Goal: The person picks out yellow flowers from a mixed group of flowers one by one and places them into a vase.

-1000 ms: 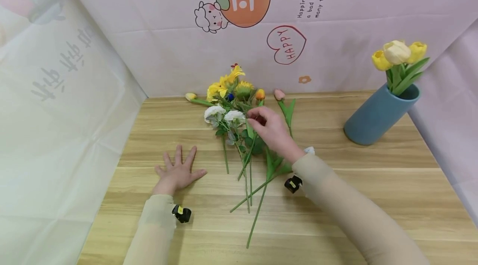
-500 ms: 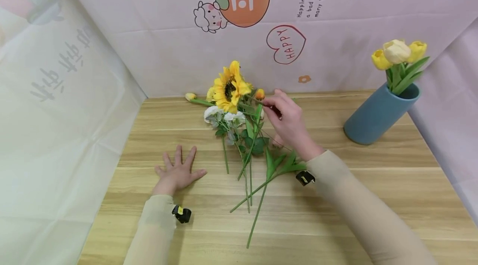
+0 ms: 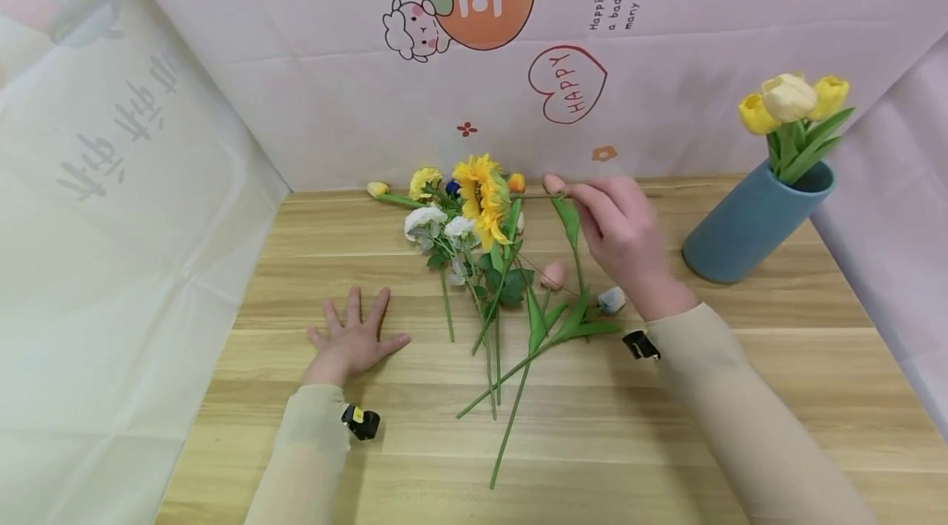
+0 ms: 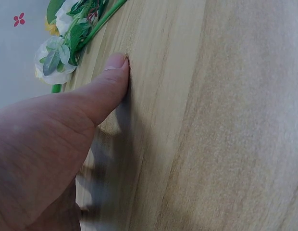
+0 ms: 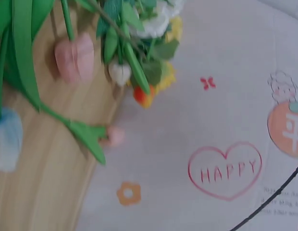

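My right hand (image 3: 622,237) pinches the stem of a yellow sunflower (image 3: 481,200) between thumb and fingers. Its bloom faces left above the other flowers, and the stem runs level to the right past the hand. A thin dark stem (image 5: 269,199) crosses a corner of the right wrist view. On the tabletop lies my left hand (image 3: 354,344), palm down with fingers spread, holding nothing; its thumb (image 4: 110,77) shows in the left wrist view. White flowers (image 3: 425,222), a pink tulip (image 3: 552,275) and a blue-white tulip (image 3: 611,299) lie between the hands.
A blue vase (image 3: 748,225) leans at the right, holding yellow and cream tulips (image 3: 788,97). A printed cloth (image 3: 333,122) hangs behind the wooden table (image 3: 415,459). An orange tulip (image 3: 516,182) and a pale yellow tulip (image 3: 378,189) lie along the back edge.
My right hand has lifted the sunflower out of the pile and moved right with it, its bloom turning from upward to sideways. My left hand has stayed in place.
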A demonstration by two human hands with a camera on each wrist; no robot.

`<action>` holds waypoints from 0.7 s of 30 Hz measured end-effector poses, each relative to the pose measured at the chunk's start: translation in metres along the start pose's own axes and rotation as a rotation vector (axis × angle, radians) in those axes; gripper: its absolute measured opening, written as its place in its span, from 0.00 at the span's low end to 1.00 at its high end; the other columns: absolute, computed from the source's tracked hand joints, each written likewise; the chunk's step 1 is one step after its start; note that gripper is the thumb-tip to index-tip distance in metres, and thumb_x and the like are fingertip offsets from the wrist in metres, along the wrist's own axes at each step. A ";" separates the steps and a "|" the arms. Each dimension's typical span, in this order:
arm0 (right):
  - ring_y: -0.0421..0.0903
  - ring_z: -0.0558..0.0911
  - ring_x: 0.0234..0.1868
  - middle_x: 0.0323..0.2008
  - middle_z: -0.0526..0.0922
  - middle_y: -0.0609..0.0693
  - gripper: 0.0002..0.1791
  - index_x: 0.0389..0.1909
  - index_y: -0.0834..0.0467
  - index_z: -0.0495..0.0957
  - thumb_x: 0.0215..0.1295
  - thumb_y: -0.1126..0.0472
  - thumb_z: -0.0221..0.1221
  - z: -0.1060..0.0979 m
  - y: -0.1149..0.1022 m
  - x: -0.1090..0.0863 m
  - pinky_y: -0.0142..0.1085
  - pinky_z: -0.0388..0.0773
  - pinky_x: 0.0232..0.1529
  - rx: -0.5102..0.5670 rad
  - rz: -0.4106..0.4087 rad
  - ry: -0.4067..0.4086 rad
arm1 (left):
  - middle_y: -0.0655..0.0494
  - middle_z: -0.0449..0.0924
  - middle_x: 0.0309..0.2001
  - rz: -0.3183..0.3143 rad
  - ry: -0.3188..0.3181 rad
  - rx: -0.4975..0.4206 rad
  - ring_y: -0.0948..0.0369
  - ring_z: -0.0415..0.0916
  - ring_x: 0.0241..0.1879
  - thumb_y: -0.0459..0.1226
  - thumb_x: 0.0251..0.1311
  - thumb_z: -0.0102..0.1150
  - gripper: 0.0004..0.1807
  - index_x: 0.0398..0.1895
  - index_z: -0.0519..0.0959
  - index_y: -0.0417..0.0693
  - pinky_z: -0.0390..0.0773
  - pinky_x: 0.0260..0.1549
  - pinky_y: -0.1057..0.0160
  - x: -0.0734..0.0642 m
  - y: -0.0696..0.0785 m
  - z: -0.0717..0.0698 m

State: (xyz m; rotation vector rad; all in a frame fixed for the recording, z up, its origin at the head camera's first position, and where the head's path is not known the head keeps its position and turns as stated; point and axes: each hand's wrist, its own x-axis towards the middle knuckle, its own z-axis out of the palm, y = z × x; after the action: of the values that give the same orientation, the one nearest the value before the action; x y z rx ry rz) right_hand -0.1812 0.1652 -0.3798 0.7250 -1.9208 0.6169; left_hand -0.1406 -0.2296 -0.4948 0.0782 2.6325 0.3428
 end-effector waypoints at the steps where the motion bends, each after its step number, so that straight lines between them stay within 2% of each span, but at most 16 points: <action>1: 0.61 0.79 0.34 0.36 0.83 0.62 0.07 0.42 0.68 0.84 0.66 0.76 0.62 -0.003 0.002 0.000 0.50 0.77 0.35 -0.014 -0.005 0.016 | 0.39 0.18 0.81 0.000 0.001 0.000 0.22 0.15 0.72 0.72 0.66 0.45 0.52 0.84 0.36 0.66 0.28 0.56 0.13 0.000 0.000 0.000; 10: 0.65 0.77 0.32 0.33 0.81 0.65 0.05 0.38 0.70 0.83 0.63 0.78 0.63 -0.030 0.021 -0.002 0.57 0.75 0.33 -0.152 0.033 0.157 | 0.39 0.17 0.81 0.003 -0.001 0.013 0.22 0.15 0.72 0.72 0.66 0.44 0.52 0.84 0.36 0.66 0.27 0.55 0.13 0.000 0.001 0.000; 15: 0.66 0.77 0.34 0.33 0.81 0.65 0.05 0.38 0.69 0.84 0.63 0.77 0.62 -0.044 0.026 -0.003 0.58 0.75 0.37 -0.194 0.071 0.237 | 0.39 0.17 0.81 0.003 -0.010 0.011 0.22 0.15 0.72 0.71 0.67 0.45 0.52 0.84 0.36 0.65 0.27 0.56 0.13 -0.001 0.002 -0.001; 21: 0.67 0.76 0.32 0.30 0.82 0.63 0.06 0.36 0.68 0.84 0.60 0.78 0.62 -0.053 0.028 0.001 0.60 0.72 0.36 -0.237 0.055 0.378 | 0.38 0.18 0.81 0.002 -0.007 0.013 0.22 0.17 0.72 0.71 0.66 0.46 0.52 0.84 0.37 0.64 0.29 0.56 0.13 -0.001 0.003 -0.003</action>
State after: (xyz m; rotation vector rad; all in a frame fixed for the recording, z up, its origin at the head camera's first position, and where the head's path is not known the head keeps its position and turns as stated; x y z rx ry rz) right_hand -0.1698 0.2210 -0.3597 0.3746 -1.6296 0.5077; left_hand -0.1409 -0.2277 -0.4905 0.0859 2.6281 0.3255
